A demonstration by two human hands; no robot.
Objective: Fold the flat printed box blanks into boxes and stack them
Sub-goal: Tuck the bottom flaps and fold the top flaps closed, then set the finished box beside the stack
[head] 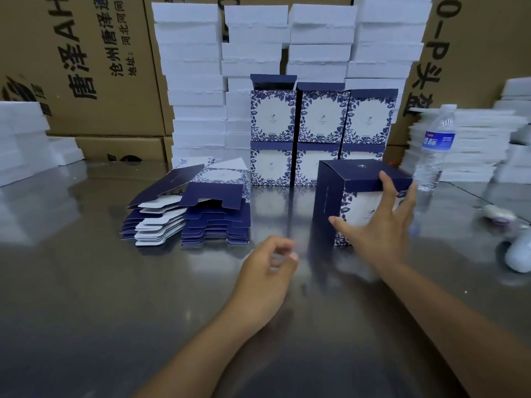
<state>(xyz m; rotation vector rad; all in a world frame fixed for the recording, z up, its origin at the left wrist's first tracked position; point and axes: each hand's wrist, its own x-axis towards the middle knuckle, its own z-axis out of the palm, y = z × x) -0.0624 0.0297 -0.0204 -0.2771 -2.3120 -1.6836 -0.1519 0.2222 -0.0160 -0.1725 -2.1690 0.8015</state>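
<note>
I see the right hand [382,225] spread open against a folded navy-and-white floral cardboard box [327,202] standing on the shiny grey metal tabletop [115,297]. The left hand [267,271] hangs loosely curled, holding nothing. Flat navy printed blanks [212,222] lie piled to the left, and finished floral boxes [321,119] stand stacked behind.

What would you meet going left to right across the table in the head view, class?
From the left: white foam blocks → pile of flat navy-and-white printed box blanks → folded navy printed box → clear plastic water bottle → stack of white foam sheets.
</note>
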